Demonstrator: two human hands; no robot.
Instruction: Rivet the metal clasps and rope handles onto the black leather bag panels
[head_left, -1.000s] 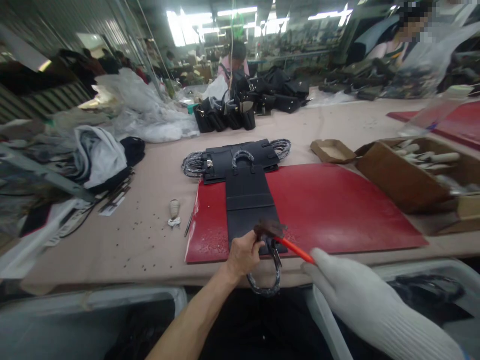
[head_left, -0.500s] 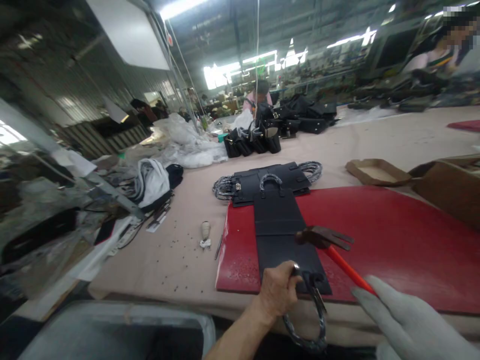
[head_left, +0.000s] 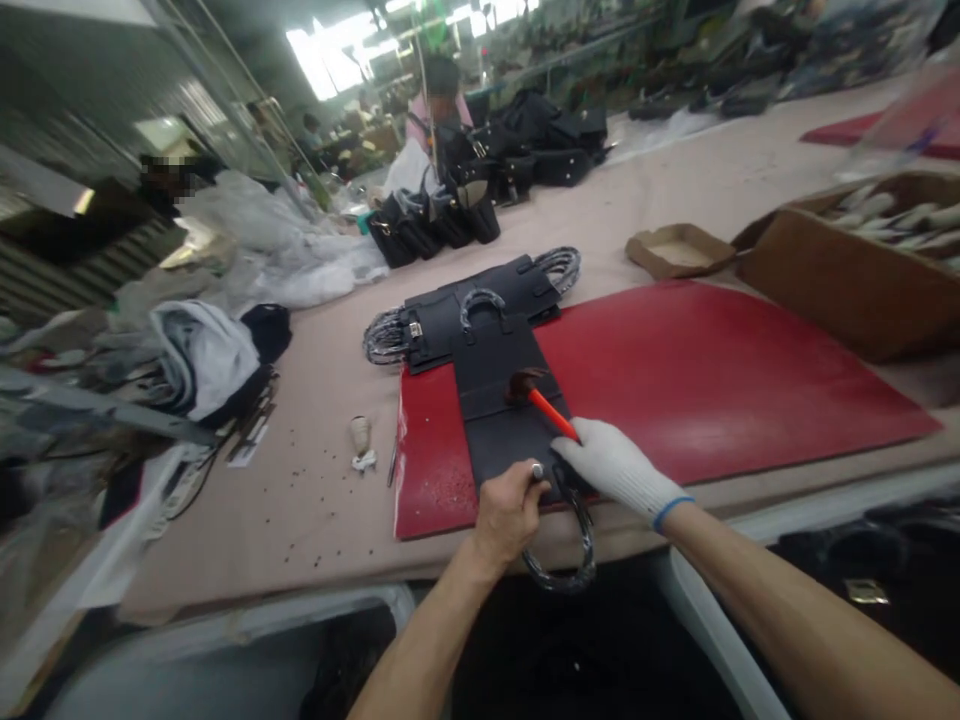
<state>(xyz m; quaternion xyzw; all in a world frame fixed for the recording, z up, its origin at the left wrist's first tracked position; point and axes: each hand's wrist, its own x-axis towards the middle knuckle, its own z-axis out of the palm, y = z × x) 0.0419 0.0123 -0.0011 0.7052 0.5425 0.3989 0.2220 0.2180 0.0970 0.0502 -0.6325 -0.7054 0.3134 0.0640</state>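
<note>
Hammer on black bag panel, red mat.
L hand [head_left: 508,508] bare, fingers pinching small metal stud at panel's [head_left: 504,400] near edge; R hand [head_left: 616,470] gloved, gripping orange-handled hammer [head_left: 534,392], head resting on panel.

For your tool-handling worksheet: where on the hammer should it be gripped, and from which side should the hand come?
Grip the hammer low on its orange handle, coming from the near side. The handle slants back toward the person while the dark head rests on the black bag panel, so the near end is free. The gloved right hand already grips there.
</note>
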